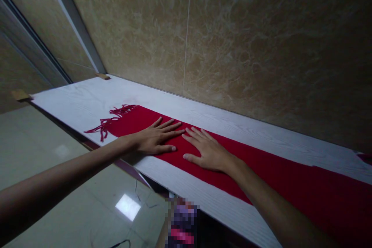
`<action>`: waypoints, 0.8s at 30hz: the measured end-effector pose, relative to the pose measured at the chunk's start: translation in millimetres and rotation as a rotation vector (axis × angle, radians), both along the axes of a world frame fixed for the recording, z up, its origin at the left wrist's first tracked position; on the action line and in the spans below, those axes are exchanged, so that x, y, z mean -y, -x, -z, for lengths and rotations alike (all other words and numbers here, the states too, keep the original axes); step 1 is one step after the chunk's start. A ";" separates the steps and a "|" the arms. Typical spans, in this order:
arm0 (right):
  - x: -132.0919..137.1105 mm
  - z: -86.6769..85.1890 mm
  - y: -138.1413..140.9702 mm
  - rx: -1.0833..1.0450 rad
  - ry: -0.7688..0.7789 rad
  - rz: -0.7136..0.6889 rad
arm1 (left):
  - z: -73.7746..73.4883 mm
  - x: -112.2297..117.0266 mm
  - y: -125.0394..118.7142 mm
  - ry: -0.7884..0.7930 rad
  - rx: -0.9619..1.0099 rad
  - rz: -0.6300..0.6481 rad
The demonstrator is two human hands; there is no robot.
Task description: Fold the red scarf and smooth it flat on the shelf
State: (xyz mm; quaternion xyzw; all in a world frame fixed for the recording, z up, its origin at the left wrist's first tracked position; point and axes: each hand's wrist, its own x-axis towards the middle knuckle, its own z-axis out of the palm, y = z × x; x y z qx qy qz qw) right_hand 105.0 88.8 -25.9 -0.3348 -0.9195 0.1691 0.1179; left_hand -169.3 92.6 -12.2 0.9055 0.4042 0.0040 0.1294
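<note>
A long red scarf lies flat along the white tabletop, its fringe loose at the far left end. My left hand rests on the scarf with the fingers spread and pointing right. Close beside it, my right hand lies on the same cloth, palm down, fingers apart and pointing left. The fingertips of both hands nearly meet. Neither hand grips anything. Toward the right the scarf runs on past my right forearm to the picture's edge.
The white table stands against a tan tiled wall. Wooden blocks sit at its far left corners, one a small block. Below is a shiny tiled floor with thin cables. A blurred patch lies under the front edge.
</note>
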 end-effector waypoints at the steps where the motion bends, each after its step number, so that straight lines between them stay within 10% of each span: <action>1: 1.7 -4.8 0.8 0.049 0.024 -0.004 | -2.6 -0.5 -0.3 0.016 -0.017 -0.001; 10: 10.3 -5.0 12.7 0.055 -0.040 0.086 | -0.2 -16.6 18.4 -0.015 -0.023 -0.207; 20: 10.0 1.0 9.8 0.081 -0.007 0.066 | -3.6 -52.9 115.1 -0.024 -0.180 -0.497; 24: 9.0 1.4 9.2 0.037 0.009 0.080 | -9.9 -47.5 86.2 -0.220 -0.093 -0.486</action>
